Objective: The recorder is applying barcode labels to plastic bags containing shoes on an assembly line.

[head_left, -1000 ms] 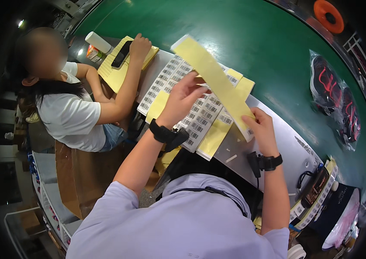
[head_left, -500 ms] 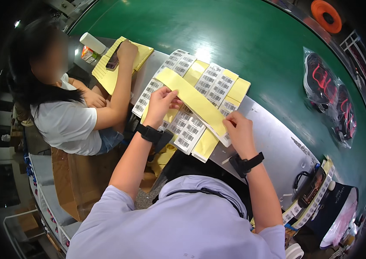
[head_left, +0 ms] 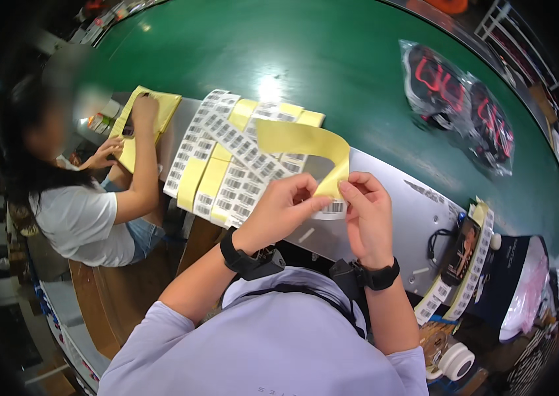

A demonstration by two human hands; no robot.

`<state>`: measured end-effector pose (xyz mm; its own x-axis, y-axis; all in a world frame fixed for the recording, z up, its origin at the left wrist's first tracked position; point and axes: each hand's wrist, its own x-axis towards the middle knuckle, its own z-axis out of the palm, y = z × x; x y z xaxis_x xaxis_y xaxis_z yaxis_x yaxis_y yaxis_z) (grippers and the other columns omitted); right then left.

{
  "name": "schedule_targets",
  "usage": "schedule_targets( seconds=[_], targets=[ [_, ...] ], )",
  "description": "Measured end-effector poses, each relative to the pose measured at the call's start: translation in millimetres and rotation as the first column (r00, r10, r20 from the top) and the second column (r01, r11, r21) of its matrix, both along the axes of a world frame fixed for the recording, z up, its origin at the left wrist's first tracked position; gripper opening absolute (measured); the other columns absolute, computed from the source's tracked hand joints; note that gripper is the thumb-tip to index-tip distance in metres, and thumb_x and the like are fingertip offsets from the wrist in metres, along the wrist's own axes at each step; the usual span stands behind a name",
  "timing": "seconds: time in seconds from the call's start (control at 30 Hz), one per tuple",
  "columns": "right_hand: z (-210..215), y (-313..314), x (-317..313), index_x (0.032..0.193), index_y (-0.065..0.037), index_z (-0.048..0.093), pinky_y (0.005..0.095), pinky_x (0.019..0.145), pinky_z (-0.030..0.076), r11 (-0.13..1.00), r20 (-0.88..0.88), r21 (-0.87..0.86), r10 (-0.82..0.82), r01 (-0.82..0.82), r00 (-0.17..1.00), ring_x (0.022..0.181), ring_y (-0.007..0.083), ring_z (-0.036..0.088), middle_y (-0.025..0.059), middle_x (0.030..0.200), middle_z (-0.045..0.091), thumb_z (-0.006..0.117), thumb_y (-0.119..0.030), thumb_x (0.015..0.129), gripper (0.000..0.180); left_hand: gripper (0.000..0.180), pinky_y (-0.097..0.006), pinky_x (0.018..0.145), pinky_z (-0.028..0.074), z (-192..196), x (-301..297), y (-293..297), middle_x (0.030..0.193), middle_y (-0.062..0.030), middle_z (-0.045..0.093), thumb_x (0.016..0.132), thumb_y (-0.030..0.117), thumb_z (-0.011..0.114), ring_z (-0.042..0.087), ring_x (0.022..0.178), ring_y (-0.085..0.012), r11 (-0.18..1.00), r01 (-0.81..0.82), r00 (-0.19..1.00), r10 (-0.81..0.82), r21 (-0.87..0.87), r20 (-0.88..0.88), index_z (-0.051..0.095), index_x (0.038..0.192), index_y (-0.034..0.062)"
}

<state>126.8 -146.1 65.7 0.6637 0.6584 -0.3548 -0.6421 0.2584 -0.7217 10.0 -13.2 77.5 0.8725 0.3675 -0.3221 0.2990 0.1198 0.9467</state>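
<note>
A worker's left hand (head_left: 279, 208) and right hand (head_left: 368, 216) pinch the near end of a yellow-backed label strip (head_left: 337, 148) between thumbs and fingertips, its far end curling above barcode sheets (head_left: 234, 181) on a metal bench (head_left: 395, 208). To the right, 2 bagged shoes (head_left: 441, 89) lie on a green tabletop (head_left: 352, 72).

Left hand (head_left: 278, 210): thumb and fingers pinched, just beside the right grip.
Right hand (head_left: 368, 216): thumb and forefinger pinched, other fingers bent.
Forearms (head_left: 195, 286): slanted inward toward the grip.
</note>
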Motion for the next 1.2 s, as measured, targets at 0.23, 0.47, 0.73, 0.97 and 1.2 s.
schedule_targets(
  seconds=[0.23,0.47,0.73,0.97,1.2],
  targets=[
    [24.8,-80.3,13.4,0.118,-0.001,0.052,0.0212,0.072,0.049,0.991,0.333,-0.093,-0.064,0.100,0.941,0.082,0.0069,0.060,0.0048,0.092,0.065,0.065,0.008,0.089,0.032,0.055,-0.020,0.068,0.049,24.3,45.0,-47.9,0.087,-0.0005,0.064,0.089,-0.002,0.069,0.062,0.078,-0.0055,0.998,0.023,0.992,-0.016,-0.055,0.128,0.042,0.137,0.0030],
    [27.2,-127.0,24.2,0.109,0.003,0.062,0.0197,0.072,0.049,0.963,0.409,-0.094,-0.193,0.251,0.892,0.083,0.0057,0.060,0.0037,0.096,0.064,0.069,0.006,0.089,0.021,0.033,-0.025,0.075,0.056,38.6,72.7,-94.7,0.105,-0.0069,0.072,0.085,0.000,0.074,0.068,0.082,-0.0112,0.928,0.183,0.947,-0.256,0.325,0.196,0.068,0.118,-0.0011],
    [39.1,-127.7,25.6,0.090,0.003,0.071,0.0245,0.069,0.049,0.905,0.729,-0.281,-0.013,0.318,0.684,0.076,0.0116,0.062,0.0066,0.084,0.067,0.072,0.003,0.084,0.006,0.017,-0.022,0.072,0.056,43.4,69.0,-92.4,0.090,-0.0077,0.074,0.087,0.002,0.073,0.070,0.080,-0.0094,0.942,0.153,0.963,-0.209,0.297,0.167,0.070,0.104,-0.0021],
    [43.4,-76.5,2.6,0.088,0.002,0.069,0.0310,0.071,0.050,0.858,0.891,-0.302,0.100,0.415,0.443,0.081,0.0217,0.063,0.0096,0.089,0.065,0.072,0.006,0.080,0.010,0.017,-0.021,0.071,0.055,35.4,44.0,-42.2,0.087,-0.0059,0.073,0.088,0.000,0.072,0.068,0.079,-0.0067,0.958,0.111,0.975,-0.157,0.264,0.160,0.069,0.105,-0.0021],
    [47.1,-1.2,-6.1,0.085,0.002,0.058,0.0443,0.084,0.048,0.941,0.984,-0.101,0.143,0.324,-0.108,0.096,0.0336,0.059,0.0160,0.104,0.059,0.065,-0.001,0.074,0.014,0.042,-0.026,0.085,0.056,33.0,13.4,28.7,0.109,-0.0091,0.069,0.085,-0.009,0.062,0.067,0.098,-0.0133,0.943,0.075,0.996,-0.053,-0.323,0.078,0.058,0.127,-0.0045]
  ],
)
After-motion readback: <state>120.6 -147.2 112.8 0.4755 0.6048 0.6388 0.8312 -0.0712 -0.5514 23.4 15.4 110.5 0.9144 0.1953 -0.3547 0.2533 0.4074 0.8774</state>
